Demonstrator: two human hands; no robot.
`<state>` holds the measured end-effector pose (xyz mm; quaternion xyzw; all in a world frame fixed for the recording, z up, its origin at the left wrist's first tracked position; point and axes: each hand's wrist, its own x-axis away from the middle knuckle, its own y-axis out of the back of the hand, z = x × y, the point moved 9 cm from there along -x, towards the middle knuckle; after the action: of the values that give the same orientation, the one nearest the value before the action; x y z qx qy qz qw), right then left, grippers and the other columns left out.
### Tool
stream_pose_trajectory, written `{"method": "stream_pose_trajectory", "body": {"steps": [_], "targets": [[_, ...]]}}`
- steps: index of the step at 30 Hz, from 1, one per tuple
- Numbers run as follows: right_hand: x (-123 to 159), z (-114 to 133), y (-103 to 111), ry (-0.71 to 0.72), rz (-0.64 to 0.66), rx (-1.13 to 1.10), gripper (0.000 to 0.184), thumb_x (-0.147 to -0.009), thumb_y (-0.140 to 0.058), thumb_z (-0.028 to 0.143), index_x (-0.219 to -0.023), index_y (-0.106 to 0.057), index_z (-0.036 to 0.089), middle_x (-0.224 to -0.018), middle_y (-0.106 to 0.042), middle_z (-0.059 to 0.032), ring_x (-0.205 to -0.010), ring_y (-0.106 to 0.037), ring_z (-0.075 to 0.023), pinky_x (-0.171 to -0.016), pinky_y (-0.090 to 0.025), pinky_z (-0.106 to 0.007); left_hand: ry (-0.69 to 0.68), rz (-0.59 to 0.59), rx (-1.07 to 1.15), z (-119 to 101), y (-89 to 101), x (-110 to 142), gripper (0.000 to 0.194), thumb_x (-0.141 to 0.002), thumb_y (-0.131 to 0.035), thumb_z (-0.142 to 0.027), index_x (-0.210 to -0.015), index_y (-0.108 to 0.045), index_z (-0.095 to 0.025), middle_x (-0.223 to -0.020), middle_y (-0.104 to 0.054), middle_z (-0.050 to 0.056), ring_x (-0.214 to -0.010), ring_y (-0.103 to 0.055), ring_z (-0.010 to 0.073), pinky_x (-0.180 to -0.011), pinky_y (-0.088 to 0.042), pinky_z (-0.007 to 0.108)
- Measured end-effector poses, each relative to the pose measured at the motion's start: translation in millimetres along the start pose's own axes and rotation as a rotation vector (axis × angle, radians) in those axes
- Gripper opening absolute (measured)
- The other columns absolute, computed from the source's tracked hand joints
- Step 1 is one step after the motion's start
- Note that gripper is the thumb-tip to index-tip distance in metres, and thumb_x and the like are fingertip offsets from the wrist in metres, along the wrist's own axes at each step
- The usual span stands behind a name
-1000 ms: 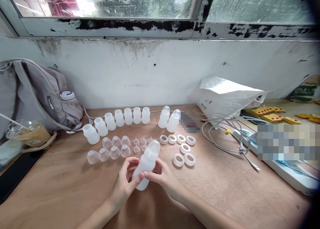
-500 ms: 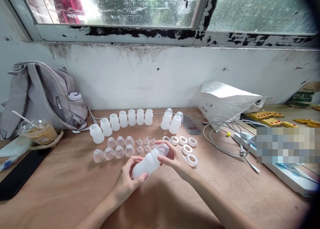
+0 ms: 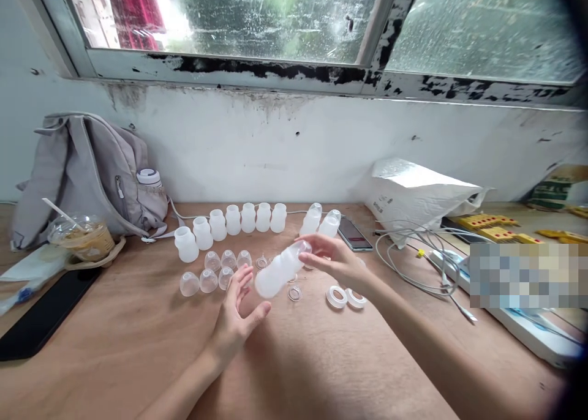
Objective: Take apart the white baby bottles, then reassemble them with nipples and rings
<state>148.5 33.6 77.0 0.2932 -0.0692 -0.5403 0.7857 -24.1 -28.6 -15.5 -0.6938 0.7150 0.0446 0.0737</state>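
Note:
My right hand grips a translucent white baby bottle by its clear domed cap, the bottle tilted with its base toward the lower left. My left hand is open beside that base, fingers apart and holding nothing. Behind them several uncapped bottles stand in a curved row, and two capped bottles stand to their right. Clear domed caps lie left of the held bottle. Clear nipple pieces and white rings lie around it, some hidden by my right hand.
A grey backpack, an iced drink cup and a black flat object are on the left. A phone, white bag, coiled cable and power strip are on the right.
My left hand has let go of the bottle's body. My right hand has lifted the bottle slightly away toward the back, still holding its capped end. The view has shifted a little.

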Motion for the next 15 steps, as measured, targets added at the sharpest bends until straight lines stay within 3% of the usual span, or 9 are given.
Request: {"method": "stream_pose_trajectory", "body": {"steps": [4,8,15], "targets": [[-29,10,32,0.160,-0.178,0.546,0.028,-0.078,-0.059,0.036,-0.100,-0.059,0.019,-0.088,-0.062,-0.0058,-0.078,-0.056,-0.0190,-0.070,-0.043,-0.032,-0.030,-0.016,-0.030,1,4.0,0,0.034,-0.079,-0.057,-0.031,-0.111,-0.048,-0.023,-0.130,-0.040,0.008,-0.118,-0.043,0.0240,-0.097,-0.037,0.037],[-66,-5,41,0.095,-0.165,0.869,0.029,-0.083,-0.053,0.036,-0.105,-0.056,0.017,-0.092,-0.065,-0.0074,-0.089,-0.054,-0.0220,-0.075,-0.040,-0.031,-0.022,-0.004,-0.101,0,3.8,0,0.023,-0.081,-0.054,-0.031,-0.102,-0.053,-0.021,-0.113,-0.053,0.007,-0.106,-0.051,0.0205,-0.090,-0.042,0.033],[-112,-40,43,-0.010,-0.126,0.977,0.033,-0.081,-0.053,0.035,-0.109,-0.056,0.016,-0.092,-0.067,-0.0103,-0.098,-0.051,-0.0277,-0.079,-0.033,-0.036,0.028,0.010,-0.203,-2,2.4,2,0.019,-0.081,-0.053,-0.031,-0.094,-0.055,-0.019,-0.096,-0.059,0.005,-0.091,-0.056,0.0175,-0.078,-0.046,0.028]]}}
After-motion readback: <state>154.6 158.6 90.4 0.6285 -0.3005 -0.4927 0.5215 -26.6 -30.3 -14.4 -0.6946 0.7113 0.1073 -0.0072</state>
